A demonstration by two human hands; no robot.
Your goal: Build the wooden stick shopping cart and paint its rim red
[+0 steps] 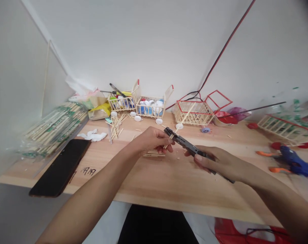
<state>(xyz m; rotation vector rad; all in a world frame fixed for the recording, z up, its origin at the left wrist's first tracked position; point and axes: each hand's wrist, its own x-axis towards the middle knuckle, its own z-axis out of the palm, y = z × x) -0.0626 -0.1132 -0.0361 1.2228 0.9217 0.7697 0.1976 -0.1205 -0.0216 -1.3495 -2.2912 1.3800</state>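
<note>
My left hand (159, 140) pinches thin wooden sticks (187, 116), and one long end slants up and right. My right hand (215, 161) is wrapped round the handles of dark hand pliers (186, 144). The head of the pliers meets the sticks just beside my left fingertips; whether the jaws are closed on them I cannot tell. Below my left hand a small row of short cut sticks (154, 154) lies on the wooden table (143, 184).
Small stick-built carts (151, 109) on bottle-cap wheels line the wall, some filled with caps. Bagged chopsticks (57, 127) and a black phone (61, 167) lie left. A pile of sticks (115, 128) is behind my left arm. A blue glue gun (295, 162) lies right.
</note>
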